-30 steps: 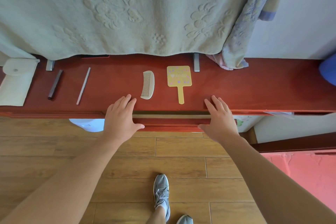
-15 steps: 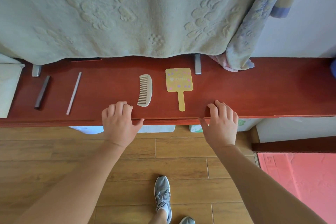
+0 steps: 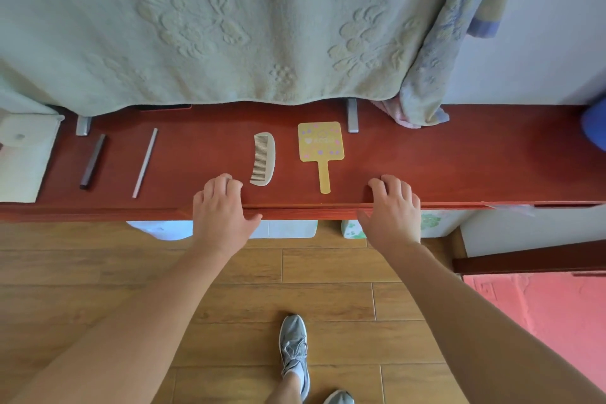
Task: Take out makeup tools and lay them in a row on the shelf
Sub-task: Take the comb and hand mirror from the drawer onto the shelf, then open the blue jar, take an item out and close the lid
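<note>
Well left of the comb (image 3: 263, 159) on the shelf (image 3: 475, 157) lie a pouch (image 3: 23, 157), a dark stick (image 3: 92, 161) and a pale stick (image 3: 145, 162). The left hand (image 3: 221, 210), just left of the comb, has its grip curled over the shelf's front edge. Right of the comb lie the mirror (image 3: 320, 141), then the right hand (image 3: 393, 210), clamped likewise.

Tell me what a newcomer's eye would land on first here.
A long red shelf crosses the view, with a dark stick, a pale stick, a comb and a yellow hand mirror laid in a row on it. The left hand and right hand grip its front edge, fingers curled. A pale green blanket hangs behind.
</note>
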### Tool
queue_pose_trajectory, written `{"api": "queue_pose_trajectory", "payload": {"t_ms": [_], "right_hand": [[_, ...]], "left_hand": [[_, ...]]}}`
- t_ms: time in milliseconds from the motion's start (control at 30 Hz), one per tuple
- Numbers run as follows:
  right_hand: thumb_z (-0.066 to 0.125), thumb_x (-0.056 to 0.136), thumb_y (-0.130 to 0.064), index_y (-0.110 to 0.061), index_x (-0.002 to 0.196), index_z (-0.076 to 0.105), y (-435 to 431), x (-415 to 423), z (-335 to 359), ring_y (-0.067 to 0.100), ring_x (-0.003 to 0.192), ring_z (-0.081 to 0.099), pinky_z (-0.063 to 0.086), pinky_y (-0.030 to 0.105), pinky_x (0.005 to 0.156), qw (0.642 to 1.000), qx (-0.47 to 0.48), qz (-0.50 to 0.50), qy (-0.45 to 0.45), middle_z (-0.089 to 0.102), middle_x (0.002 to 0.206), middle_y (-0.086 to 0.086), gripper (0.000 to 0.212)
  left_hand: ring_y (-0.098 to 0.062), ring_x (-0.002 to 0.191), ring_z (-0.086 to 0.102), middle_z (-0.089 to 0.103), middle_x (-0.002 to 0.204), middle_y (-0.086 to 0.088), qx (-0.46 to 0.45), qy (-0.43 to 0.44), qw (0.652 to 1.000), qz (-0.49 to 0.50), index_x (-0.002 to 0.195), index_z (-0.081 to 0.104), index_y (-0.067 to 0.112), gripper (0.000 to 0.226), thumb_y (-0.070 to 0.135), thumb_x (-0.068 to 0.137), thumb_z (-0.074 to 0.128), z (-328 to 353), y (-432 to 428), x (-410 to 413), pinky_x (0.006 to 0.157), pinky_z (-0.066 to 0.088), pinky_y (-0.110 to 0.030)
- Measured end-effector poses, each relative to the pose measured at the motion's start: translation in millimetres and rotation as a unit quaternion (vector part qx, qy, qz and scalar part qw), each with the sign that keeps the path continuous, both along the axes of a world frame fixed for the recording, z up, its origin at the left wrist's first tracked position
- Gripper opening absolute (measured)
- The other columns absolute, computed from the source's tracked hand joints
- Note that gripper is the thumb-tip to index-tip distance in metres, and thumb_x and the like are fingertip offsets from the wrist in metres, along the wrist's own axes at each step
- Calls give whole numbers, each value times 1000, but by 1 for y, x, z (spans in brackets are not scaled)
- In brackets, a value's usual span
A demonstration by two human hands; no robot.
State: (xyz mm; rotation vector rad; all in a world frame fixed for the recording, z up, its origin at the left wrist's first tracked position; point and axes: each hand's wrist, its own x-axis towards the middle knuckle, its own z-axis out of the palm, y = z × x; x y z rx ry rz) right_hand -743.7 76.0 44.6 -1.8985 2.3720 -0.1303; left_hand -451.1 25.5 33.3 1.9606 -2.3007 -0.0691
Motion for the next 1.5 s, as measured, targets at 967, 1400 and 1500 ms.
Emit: {"api": "queue_pose_trajectory", "payload": {"t_ms": [967,1400,1500], "right_hand": [[35,98,-51,-15,148,33,153,-68,232,25,147,19,17,42,120,999,-26,15,-25,34,154,4,62],[39,98,-37,-8,140,43,159,-113,267,26,135,33,24,37,112,993,-63,-98,-12,46,143,7,51],[41,97,-35,-7,133,48,160,-129,264,27,128,38,28,37,108,989,-75,-129,-17,51,135,8,46]], "left_hand": [[-29,147,30,34,158,-12,-14,27,991,-129,147,39,11,56,42,101,43,240,124,-102,119,28,-47],[-24,124,52,56,133,-4,-14,33,965,-262,132,54,12,42,36,100,43,259,74,-174,104,42,-40],[-23,117,54,58,126,-2,-11,39,955,-295,127,55,14,38,36,99,43,260,66,-206,101,45,-40]]}}
